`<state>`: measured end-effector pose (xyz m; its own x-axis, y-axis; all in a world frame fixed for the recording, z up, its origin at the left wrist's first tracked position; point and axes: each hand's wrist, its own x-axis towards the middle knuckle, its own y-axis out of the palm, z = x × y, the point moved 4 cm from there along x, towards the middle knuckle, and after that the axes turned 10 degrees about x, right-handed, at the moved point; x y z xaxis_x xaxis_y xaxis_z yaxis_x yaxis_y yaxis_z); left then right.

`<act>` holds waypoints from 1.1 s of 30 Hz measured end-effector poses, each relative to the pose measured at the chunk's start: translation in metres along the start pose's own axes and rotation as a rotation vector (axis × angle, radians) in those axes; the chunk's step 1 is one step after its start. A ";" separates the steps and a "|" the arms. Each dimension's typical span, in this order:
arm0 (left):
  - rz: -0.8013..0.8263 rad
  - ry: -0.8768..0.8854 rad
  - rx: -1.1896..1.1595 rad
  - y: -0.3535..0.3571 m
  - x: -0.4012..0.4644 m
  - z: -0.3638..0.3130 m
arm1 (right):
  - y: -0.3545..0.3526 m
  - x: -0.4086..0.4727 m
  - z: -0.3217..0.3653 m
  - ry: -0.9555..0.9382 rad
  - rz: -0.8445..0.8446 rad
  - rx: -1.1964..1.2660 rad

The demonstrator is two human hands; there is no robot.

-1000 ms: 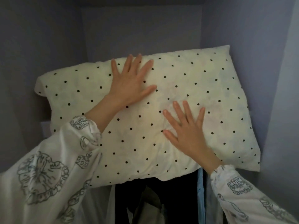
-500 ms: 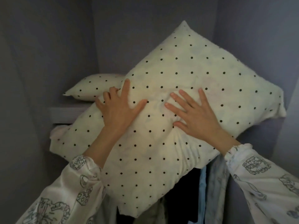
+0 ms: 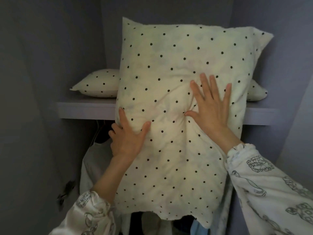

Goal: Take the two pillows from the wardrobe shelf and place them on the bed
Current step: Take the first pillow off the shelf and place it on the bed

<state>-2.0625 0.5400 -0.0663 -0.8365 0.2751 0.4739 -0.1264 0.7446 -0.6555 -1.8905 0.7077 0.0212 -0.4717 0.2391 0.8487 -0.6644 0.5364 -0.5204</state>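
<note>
A cream, black-dotted pillow is held upright before the shelf's front edge, gripped at its left side by the left hand and pressed by the flat right hand; a second pillow is left lying on the shelf.

I am holding the front pillow upright before the shelf, my left hand gripping its side edge, my right hand pressing flat; the second pillow is lying behind it.
</note>
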 end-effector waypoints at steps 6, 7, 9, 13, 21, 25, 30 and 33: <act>-0.196 0.321 0.151 -0.029 0.023 -0.036 | 0.008 -0.009 -0.009 0.103 0.041 0.089; -0.188 0.353 0.147 -0.030 0.029 -0.044 | 0.010 -0.007 -0.011 0.091 0.054 0.090; -0.156 0.375 0.122 -0.028 0.038 -0.056 | 0.012 -0.005 -0.015 0.068 0.070 0.114; -0.169 0.334 0.103 -0.017 0.046 -0.058 | 0.011 -0.014 -0.023 0.038 0.001 0.167; -0.141 0.329 0.058 -0.012 0.053 -0.049 | 0.022 -0.048 -0.042 0.417 -0.134 0.521; 0.041 0.191 -0.065 -0.017 0.064 -0.045 | 0.029 -0.048 -0.058 0.778 -0.101 0.878; 0.153 0.144 -0.207 -0.027 0.068 -0.041 | 0.028 -0.047 -0.065 0.935 -0.027 0.978; 0.123 0.145 -0.293 -0.035 0.058 -0.041 | 0.022 -0.052 -0.057 0.964 -0.001 1.061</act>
<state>-2.0846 0.5547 0.0089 -0.7488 0.4419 0.4940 0.1467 0.8374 -0.5266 -1.8474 0.7532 -0.0285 -0.1864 0.9153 0.3569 -0.9780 -0.2077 0.0217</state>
